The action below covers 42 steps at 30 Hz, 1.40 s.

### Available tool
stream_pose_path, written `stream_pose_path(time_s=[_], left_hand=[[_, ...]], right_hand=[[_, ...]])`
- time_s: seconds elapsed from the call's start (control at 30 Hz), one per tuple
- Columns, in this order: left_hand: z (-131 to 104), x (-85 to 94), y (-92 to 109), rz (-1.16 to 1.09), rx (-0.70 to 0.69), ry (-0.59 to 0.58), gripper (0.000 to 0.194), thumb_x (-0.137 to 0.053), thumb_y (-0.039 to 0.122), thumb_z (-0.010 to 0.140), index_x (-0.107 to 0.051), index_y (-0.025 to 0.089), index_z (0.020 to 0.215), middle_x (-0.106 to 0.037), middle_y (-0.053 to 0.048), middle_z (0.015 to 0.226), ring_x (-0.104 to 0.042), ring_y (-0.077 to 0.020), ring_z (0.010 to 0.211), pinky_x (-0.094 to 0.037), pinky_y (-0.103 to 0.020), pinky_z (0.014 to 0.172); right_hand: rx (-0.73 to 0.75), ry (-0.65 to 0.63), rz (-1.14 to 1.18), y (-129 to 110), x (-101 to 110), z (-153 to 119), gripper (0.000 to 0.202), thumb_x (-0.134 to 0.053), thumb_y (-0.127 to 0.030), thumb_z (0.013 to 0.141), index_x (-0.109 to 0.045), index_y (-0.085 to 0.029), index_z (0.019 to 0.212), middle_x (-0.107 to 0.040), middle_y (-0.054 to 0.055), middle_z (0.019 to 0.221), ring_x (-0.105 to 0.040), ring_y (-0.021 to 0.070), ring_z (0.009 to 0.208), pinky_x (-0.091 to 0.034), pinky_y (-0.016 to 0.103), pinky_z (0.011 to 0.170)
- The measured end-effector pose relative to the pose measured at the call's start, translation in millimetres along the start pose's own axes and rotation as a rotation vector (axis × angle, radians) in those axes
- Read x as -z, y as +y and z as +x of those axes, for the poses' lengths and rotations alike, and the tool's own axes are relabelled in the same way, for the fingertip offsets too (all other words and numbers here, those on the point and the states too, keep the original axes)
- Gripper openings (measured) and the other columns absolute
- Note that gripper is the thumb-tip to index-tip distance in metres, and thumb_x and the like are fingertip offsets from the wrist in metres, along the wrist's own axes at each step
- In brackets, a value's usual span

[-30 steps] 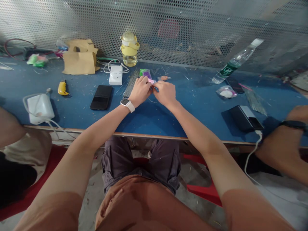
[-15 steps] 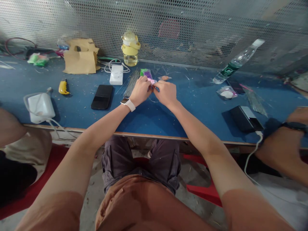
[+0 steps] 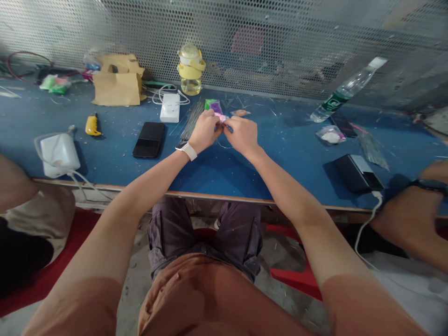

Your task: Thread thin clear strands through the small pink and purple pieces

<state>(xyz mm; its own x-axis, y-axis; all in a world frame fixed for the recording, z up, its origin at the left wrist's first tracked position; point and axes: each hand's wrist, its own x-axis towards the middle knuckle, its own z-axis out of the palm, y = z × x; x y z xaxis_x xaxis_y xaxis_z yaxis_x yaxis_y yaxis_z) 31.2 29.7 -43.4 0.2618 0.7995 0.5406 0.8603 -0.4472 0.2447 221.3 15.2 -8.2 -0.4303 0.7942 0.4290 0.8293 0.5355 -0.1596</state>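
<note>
Over the blue table (image 3: 224,179), my left hand (image 3: 205,130) and my right hand (image 3: 241,134) meet with fingers pinched together. What they pinch is too small to make out. A pink piece (image 3: 220,117), perhaps a small packet, shows at the left fingertips. Just behind my left hand lie a green packet (image 3: 209,102) and a purple packet (image 3: 214,108). A bundle of thin wires (image 3: 192,122) is left of my left hand. One small clear packet with orange contents (image 3: 241,113) lies behind my right hand.
Left are a black phone (image 3: 149,140), white power bank (image 3: 170,108), yellow cutter (image 3: 92,126) and white charger (image 3: 60,155). A yellow-lidded bottle (image 3: 191,70) stands behind. Right are a tilted water bottle (image 3: 346,91), black device (image 3: 357,173) and another person's arm (image 3: 409,224).
</note>
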Motion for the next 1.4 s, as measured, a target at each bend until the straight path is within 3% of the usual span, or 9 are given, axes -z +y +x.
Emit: stream_pose_path(time_s=[0.27,0.5,0.7,0.93,1.1,1.3,1.4], left_hand=[[-5,4.1,10,-0.014,-0.002,0.012,0.015,-0.064,0.016,0.110,-0.077,0.019,0.105,-0.075,-0.020,0.128,-0.067,-0.0383,0.131,-0.056,-0.050,0.109],[-9,14.3,22,-0.021,0.013,-0.050,0.013,-0.066,0.016,0.111,-0.077,0.015,0.104,-0.073,-0.024,0.133,-0.065,-0.0444,0.138,-0.052,-0.056,0.114],[-11,8.8,14,-0.051,0.020,-0.013,0.013,-0.064,0.012,0.110,-0.076,0.018,0.109,-0.073,-0.020,0.131,-0.065,-0.0417,0.136,-0.051,-0.052,0.114],[-10,7.2,5,-0.085,-0.008,-0.002,0.011,-0.068,0.012,0.106,-0.073,0.019,0.100,-0.072,-0.019,0.124,-0.068,-0.0406,0.123,-0.053,-0.053,0.105],[-7,10.3,-5,-0.400,0.007,0.072,0.012,-0.077,0.018,0.106,-0.071,0.021,0.096,-0.073,-0.016,0.121,-0.071,-0.0326,0.119,-0.057,-0.048,0.109],[-6,9.8,-1,-0.874,0.195,0.031,0.009,-0.080,0.014,0.107,-0.073,0.019,0.107,-0.080,-0.007,0.102,-0.075,-0.0174,0.093,-0.061,-0.030,0.088],[-5,12.9,4,-1.057,0.260,-0.033,0.015,-0.080,0.017,0.111,-0.071,0.019,0.099,-0.076,-0.003,0.086,-0.073,-0.0142,0.081,-0.058,-0.025,0.076]], right_hand=[[-0.045,0.008,0.059,-2,-1,-1,0.032,-0.059,-0.024,0.118,-0.090,-0.017,0.121,-0.087,0.013,0.115,-0.080,0.0278,0.104,-0.049,0.035,0.085],[-0.054,0.010,0.078,0,-3,-1,0.029,-0.063,-0.025,0.116,-0.090,-0.017,0.116,-0.088,0.013,0.114,-0.080,0.0288,0.102,-0.048,0.036,0.083],[-0.003,0.045,0.095,5,-6,-1,0.030,-0.062,-0.027,0.115,-0.090,-0.017,0.112,-0.087,0.013,0.109,-0.076,0.0265,0.096,-0.047,0.035,0.081],[0.045,0.061,0.162,15,-9,0,0.028,-0.065,-0.028,0.111,-0.091,-0.019,0.114,-0.087,0.011,0.108,-0.074,0.0264,0.095,-0.046,0.035,0.081],[0.067,0.093,0.292,25,-11,3,0.023,-0.069,-0.031,0.111,-0.089,-0.020,0.110,-0.080,0.008,0.094,-0.069,0.0249,0.087,-0.046,0.037,0.083],[0.002,0.176,0.573,34,-21,9,0.036,-0.074,-0.053,0.113,-0.084,-0.022,0.098,-0.042,-0.004,0.064,-0.042,0.0167,0.064,-0.042,0.037,0.075],[-0.041,0.204,0.773,36,-28,13,0.043,-0.079,-0.062,0.108,-0.082,-0.022,0.093,-0.042,-0.005,0.066,-0.041,0.0153,0.066,-0.041,0.035,0.073]])
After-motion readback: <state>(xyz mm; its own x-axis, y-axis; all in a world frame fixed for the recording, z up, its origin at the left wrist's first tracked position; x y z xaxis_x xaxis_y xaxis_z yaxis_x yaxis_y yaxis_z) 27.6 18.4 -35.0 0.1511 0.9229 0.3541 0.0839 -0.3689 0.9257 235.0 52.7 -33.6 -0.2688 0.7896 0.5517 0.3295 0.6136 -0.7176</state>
